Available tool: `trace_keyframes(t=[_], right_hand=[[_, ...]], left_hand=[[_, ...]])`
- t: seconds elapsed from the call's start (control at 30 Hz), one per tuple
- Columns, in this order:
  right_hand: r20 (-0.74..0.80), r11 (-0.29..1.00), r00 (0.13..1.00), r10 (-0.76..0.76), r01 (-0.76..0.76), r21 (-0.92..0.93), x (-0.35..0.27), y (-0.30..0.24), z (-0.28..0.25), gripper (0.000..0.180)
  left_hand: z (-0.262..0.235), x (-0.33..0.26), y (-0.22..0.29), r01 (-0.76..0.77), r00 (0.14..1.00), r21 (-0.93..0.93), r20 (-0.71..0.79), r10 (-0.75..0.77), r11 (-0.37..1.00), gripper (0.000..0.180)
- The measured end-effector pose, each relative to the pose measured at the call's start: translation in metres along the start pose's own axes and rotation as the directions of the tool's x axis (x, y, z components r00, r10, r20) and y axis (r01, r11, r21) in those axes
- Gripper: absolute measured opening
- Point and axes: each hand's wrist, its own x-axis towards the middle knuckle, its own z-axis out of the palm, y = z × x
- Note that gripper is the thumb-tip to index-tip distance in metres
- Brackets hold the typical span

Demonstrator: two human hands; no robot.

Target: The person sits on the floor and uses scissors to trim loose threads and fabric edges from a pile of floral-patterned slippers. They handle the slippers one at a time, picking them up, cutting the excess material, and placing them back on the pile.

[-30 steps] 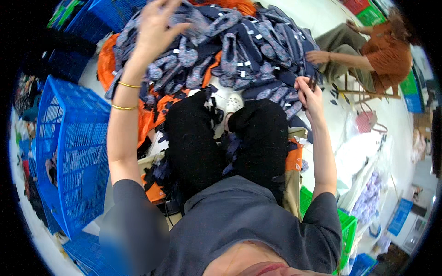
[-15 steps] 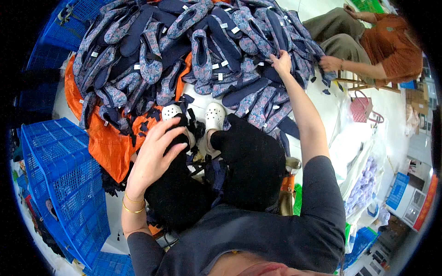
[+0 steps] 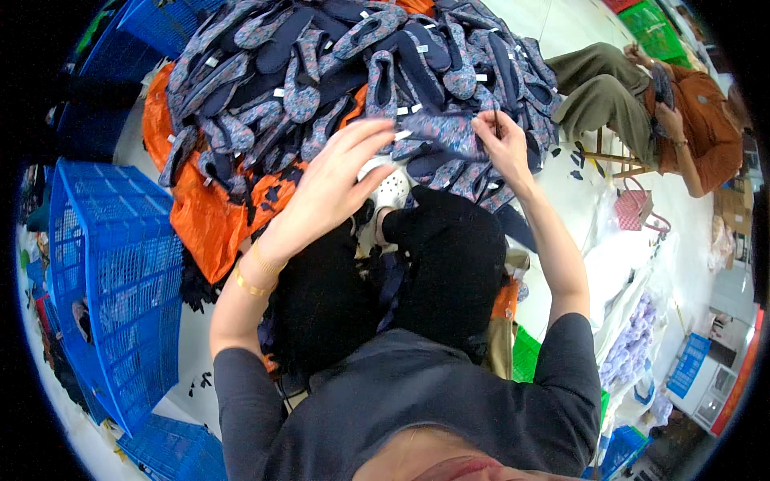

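In front of me, my right hand [image 3: 504, 148] grips a floral blue-and-pink slipper [image 3: 451, 132] by one end and holds it above the pile. A thin dark piece shows at the fingertips, too small to name. My left hand [image 3: 341, 172] reaches toward the slipper's other end with its fingers apart; motion blur hides whether the fingertips touch it. A small white tag sits at that end. Beyond both hands spreads a large pile of matching slippers [image 3: 305, 76] with dark soles and white tags, partly lying on an orange sheet [image 3: 204, 232].
Blue plastic crates [image 3: 120, 280] stand at my left. To the right, a seated person [image 3: 690, 120] handles a dark item. A red-and-white handbag [image 3: 635, 207] rests on the floor near white plastic bags [image 3: 618, 264]. Dark scraps [image 3: 577, 160] litter the white floor.
My right hand has drawn a slipper off the pile toward me. My left hand has moved up and right toward it. The seated person has lifted a dark item.
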Motion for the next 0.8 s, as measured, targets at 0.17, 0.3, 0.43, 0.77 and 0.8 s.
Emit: trace_keyframes(t=[0.17,0.3,0.43,0.77,0.8], right_hand=[[0.123,0.964,0.992,0.001,-0.033,0.264,-0.119,-0.095,0.024,0.015],[0.195,0.905,0.979,0.064,-0.139,0.401,-0.182,-0.115,0.027,0.014],[0.069,0.926,0.938,-0.338,0.319,0.204,-0.207,-0.106,0.029,0.009],[0.132,0.924,0.982,-0.138,0.079,0.375,-0.243,-0.137,0.024,0.012],[0.135,0.928,0.977,-0.163,0.105,0.356,-0.242,-0.143,0.026,0.012]], left_hand=[[0.022,-0.003,0.025,-0.019,0.988,-0.007,0.151,0.02,1.0,0.038],[0.007,-0.033,0.047,0.097,0.933,-0.326,0.36,0.028,0.94,0.031],[0.003,-0.065,0.065,0.048,0.959,-0.465,0.27,0.09,0.884,0.026],[0.001,-0.101,0.106,0.158,0.939,-0.404,0.344,-0.01,0.901,0.056],[0.002,-0.104,0.11,0.159,0.949,-0.391,0.313,-0.031,0.907,0.054]])
